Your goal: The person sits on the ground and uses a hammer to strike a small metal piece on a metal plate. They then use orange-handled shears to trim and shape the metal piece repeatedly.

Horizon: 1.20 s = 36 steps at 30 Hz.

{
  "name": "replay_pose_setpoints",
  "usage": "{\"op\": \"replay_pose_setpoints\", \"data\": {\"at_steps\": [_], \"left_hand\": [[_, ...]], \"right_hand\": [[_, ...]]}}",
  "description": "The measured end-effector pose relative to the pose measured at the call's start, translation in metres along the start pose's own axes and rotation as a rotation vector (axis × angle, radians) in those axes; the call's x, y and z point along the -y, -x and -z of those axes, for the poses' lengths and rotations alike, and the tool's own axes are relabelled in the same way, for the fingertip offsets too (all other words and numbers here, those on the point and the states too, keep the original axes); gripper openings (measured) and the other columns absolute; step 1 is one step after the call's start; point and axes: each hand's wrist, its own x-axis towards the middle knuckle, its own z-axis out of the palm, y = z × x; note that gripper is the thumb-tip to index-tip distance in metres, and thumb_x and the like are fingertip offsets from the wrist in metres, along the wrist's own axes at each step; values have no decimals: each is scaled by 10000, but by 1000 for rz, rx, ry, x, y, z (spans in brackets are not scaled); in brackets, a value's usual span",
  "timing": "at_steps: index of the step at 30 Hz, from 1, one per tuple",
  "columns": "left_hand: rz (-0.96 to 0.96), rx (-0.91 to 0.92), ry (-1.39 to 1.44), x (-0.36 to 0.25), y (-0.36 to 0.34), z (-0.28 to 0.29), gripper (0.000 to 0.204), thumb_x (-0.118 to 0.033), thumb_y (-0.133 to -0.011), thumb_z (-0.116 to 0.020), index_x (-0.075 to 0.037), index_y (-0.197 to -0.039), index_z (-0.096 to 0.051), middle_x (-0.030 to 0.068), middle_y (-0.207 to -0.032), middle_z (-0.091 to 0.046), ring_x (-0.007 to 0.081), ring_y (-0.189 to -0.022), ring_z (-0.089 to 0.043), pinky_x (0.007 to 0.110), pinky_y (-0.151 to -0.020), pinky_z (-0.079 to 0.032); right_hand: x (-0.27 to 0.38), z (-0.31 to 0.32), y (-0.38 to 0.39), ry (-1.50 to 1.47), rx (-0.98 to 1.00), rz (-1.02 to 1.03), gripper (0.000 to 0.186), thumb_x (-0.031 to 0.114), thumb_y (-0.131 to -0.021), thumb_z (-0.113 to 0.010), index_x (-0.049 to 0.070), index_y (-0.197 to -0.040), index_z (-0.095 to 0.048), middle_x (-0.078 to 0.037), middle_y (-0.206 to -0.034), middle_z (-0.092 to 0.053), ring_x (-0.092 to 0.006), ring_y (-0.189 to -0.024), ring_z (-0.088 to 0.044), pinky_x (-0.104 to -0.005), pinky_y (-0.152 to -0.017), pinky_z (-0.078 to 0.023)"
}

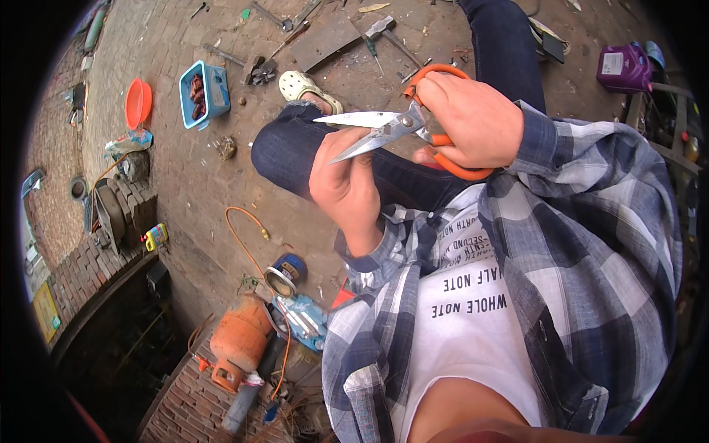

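My right hand [473, 118] is closed round the orange handles [465, 170] of a large pair of shears, whose steel blades [384, 134] are spread apart and point left. My left hand [343, 188] is curled at the lower blade, which lies across its fingers; the fingertips are partly hidden, so I cannot make out exactly what they grip. Beneath both hands are my legs [292, 151] in dark jeans and a pale clog [299, 85].
Ahead lie a hammer [399, 40], a long metal bar [325, 44] and small tools. At left are a blue tub [216, 87], a red basin [138, 103] and a brick ledge [96, 269]. An orange gas cylinder [238, 336] with hose stands lower left; a purple jug [620, 70] stands right.
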Motion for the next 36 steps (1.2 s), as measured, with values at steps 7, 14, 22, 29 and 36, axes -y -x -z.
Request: {"op": "replay_pose_setpoints", "data": {"at_steps": [7,14,22,29,36], "left_hand": [[-39,26,-30,0,0,0,94,27,-807,-684,55,-895,-664,102,-815,-650,175,-741,-601,251,-671,-459],[-2,-9,-13,0,1,-1,95,29,-801,-691,56,-890,-668,100,-813,-652,165,-737,-600,247,-663,-458],[8,-59,-63,2,2,-4,89,33,-806,-691,58,-889,-668,94,-816,-649,159,-742,-597,255,-691,-470],[56,-21,91,-2,0,-7,126,-26,-884,-660,91,-927,-643,85,-854,-645,124,-743,-583,240,-681,-481],[96,-52,165,0,2,-5,97,9,-861,-669,86,-915,-643,97,-869,-636,135,-750,-587,232,-667,-472]], "right_hand": [[-1,-3,5,17,93,-44,706,469,-744,-756,-67,-1079,-442,-187,-919,-533,-363,-848,-585,-408,-725,-490],[0,-5,3,57,109,-70,679,469,-760,-742,-67,-1048,-441,-191,-868,-546,-362,-819,-598,-406,-702,-495],[-2,-7,3,70,198,-170,576,440,-784,-729,-24,-963,-438,-185,-769,-569,-382,-733,-609,-419,-630,-495],[4,1,0,-153,110,-161,466,341,-806,-725,14,-990,-448,-169,-815,-558,-391,-755,-585,-431,-649,-468],[1,4,-3,-45,-37,-22,537,306,-738,-766,-16,-1050,-470,-166,-1004,-506,-354,-924,-551,-414,-766,-461]]}}
